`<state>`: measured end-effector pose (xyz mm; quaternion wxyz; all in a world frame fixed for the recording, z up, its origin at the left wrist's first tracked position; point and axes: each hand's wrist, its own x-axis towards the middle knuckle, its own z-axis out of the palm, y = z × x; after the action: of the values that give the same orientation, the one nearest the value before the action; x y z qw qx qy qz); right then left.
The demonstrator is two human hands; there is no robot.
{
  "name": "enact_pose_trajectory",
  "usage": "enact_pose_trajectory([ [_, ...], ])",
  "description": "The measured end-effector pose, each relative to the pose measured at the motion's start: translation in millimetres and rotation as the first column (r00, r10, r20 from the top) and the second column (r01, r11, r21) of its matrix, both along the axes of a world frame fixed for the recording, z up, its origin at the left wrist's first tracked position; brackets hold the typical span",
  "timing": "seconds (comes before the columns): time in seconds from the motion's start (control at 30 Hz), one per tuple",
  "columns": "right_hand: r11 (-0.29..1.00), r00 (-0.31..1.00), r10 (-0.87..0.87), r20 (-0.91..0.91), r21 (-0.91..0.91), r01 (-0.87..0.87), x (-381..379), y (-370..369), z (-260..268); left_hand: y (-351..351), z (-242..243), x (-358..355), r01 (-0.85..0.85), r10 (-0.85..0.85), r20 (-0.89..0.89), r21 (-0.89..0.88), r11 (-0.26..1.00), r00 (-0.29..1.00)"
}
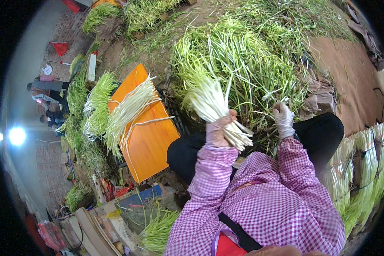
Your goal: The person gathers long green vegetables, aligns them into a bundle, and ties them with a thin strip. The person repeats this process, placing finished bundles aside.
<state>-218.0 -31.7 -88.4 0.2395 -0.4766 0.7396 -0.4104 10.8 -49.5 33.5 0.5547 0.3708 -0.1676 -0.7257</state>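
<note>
My left hand (220, 129), in a thin translucent glove, grips a bundle of pale leafy stalks (209, 97) with white ends at the lower right and yellow-green leaves at the upper left. My gloved right hand (282, 116) is curled at the right edge of a large heap of green stalks (252, 60); a small whitish piece shows by its fingertips, but what it holds is unclear. Left of my knee, an orange board (153, 140) bears a pile of pale stalks (131, 108) and a few loose ones.
Tied bundles of long pale stalks (368, 160) stand at the right. Brown sheeting (348, 80) covers ground at the upper right. More green stalks (99, 105) lie beyond the board. Other people (48, 92) are at the far left. A blue object (140, 196) lies at the lower left.
</note>
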Motion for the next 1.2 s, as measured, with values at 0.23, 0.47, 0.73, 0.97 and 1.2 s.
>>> enact_pose_trajectory([
  [0.23,0.967,0.921,0.173,-0.348,0.236,-0.093,32.0,-88.1,2.9,-45.7,104.2,53.1,-0.067,0.064,-0.019,-0.282,0.957,0.998],
  [0.47,0.960,0.863,0.210,-0.459,0.265,-0.093,49.9,-123.4,-36.6,-93.2,87.8,66.4,-0.103,0.097,-0.033,-0.326,0.940,0.995],
  [0.73,0.826,0.861,-0.508,0.016,0.294,0.482,-66.1,-101.4,-88.1,-126.1,44.4,92.1,-0.098,0.029,-0.321,-0.200,0.975,0.947],
  [0.97,0.949,0.953,-0.283,0.108,-0.113,0.295,-23.4,-108.4,-67.4,-146.7,32.3,79.6,-0.110,0.060,-0.236,-0.202,0.973,0.970],
  [1.2,0.852,0.854,-0.521,0.011,0.060,0.519,-14.5,-68.9,-120.7,-158.9,25.2,79.5,-0.065,0.031,-0.192,-0.172,0.983,0.981],
])
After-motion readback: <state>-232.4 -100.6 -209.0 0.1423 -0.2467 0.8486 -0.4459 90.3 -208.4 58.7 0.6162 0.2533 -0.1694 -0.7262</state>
